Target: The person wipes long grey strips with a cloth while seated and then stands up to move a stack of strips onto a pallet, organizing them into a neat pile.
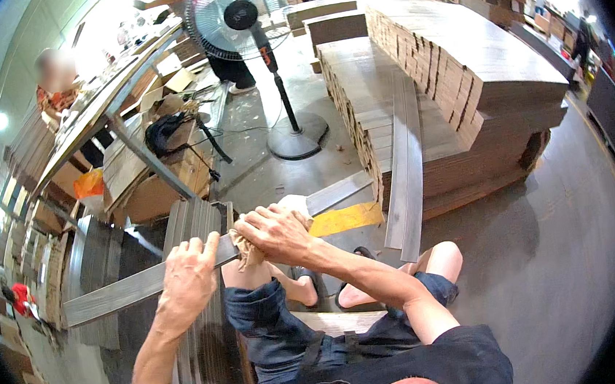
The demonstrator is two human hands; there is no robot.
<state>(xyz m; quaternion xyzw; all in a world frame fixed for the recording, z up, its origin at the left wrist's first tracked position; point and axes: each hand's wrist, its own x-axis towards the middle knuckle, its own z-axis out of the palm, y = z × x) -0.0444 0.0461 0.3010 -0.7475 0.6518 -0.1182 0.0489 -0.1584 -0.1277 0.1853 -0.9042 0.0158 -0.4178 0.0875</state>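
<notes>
A long, narrow grey strip (pixel 123 294) lies slantwise across my lap, its near end out to the left and its far end reaching up to the right. My left hand (pixel 189 275) is closed over the strip left of my knee. My right hand (pixel 276 233) grips a crumpled brown cloth or paper (pixel 249 250), wrapped about the strip above my knee. Something white and crumpled (pixel 296 205) shows just beyond the right fingers; what it is I cannot tell. Both palms are hidden.
Grey strips are stacked at left (pixel 201 333). Two loose strips (pixel 403 161) lean on a large stack of brown boards (pixel 452 91) at right. A standing fan (pixel 291 131), a workbench (pixel 113 99) and other people (pixel 57 89) are farther off.
</notes>
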